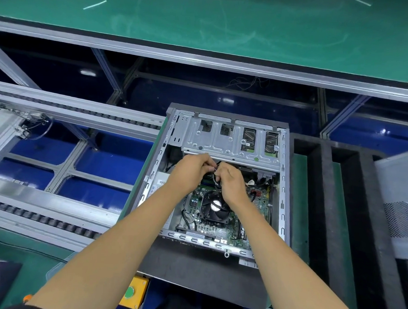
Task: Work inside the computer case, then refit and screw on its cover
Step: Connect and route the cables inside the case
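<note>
Bright, even overhead light; white glare spots sit on the glossy blue floor [110, 160] left of the open grey metal computer case [224, 136]. Edges bow from wide-angle distortion.

Computer case [283, 180] on its side, open, motherboard and black fan [214, 206] exposed; perforated cover [397, 207] right.

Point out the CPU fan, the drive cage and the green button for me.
CPU fan [216, 206]: head view, on its round hub sticker.
Drive cage [224, 141]: head view, on its flat metal top plate.
Green button [129, 292]: head view, on the button cap in the yellow box.
</note>
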The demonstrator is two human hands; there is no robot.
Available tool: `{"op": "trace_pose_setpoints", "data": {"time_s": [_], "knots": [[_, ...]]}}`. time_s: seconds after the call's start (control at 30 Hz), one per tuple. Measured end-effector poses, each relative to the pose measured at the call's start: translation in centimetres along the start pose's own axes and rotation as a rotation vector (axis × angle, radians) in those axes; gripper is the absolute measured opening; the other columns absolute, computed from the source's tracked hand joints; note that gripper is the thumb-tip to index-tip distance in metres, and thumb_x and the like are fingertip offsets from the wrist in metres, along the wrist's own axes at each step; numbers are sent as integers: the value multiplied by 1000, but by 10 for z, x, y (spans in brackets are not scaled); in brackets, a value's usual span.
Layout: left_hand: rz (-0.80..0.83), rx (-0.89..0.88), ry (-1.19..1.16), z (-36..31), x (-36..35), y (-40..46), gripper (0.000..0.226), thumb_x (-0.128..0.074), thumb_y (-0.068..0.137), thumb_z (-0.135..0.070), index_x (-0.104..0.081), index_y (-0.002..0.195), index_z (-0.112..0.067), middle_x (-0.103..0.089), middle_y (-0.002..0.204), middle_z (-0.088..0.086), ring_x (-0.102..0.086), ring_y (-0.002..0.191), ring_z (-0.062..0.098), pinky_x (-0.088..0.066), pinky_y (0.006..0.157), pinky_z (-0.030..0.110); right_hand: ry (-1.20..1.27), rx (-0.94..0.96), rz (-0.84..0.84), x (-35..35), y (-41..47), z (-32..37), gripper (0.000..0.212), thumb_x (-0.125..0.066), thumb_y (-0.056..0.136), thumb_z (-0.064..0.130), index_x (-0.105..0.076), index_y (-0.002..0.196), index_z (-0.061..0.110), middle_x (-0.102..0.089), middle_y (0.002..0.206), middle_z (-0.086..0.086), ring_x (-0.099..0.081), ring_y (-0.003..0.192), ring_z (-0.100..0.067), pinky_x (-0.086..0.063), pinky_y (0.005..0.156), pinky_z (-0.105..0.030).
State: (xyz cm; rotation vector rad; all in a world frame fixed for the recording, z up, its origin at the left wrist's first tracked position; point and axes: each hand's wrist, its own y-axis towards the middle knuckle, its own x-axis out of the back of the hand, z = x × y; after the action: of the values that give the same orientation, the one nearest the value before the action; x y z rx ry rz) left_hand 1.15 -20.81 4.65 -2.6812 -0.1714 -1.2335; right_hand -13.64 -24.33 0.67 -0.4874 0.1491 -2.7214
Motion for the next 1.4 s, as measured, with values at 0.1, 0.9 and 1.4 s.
{"op": "trace_pose_setpoints", "data": {"time_s": [0.1,0.9,1.4], "knots": [[-33,8,-37,0,-2,0,9,-67,96,-21,-72,97,-28,-73,86,-10,-68,82,8,-58,74,36,23,14,1,2,-2,-4,41,-45,100,7,-50,63,25,-51,57,17,-44,62,-13,-34,66,-36],[-8,-21,183,2,-6,1,27,-59,96,-11,-70,105,-34,-74,95,-15,-58,78,-4,-53,68,26,-13,-4,9,1,1,-6,42,-50,94,12,-49,55,29,-50,56,12,-44,61,-14,-33,64,-36],[-52,13,53,5,-8,2,19,-63,97,-16,-72,94,-33,-70,79,-18,-64,77,-6,-57,71,35,11,13,-1,2,0,-12,38,-47,98,11,-53,62,23,-56,62,13,-46,59,-7,-36,64,-35]]}}
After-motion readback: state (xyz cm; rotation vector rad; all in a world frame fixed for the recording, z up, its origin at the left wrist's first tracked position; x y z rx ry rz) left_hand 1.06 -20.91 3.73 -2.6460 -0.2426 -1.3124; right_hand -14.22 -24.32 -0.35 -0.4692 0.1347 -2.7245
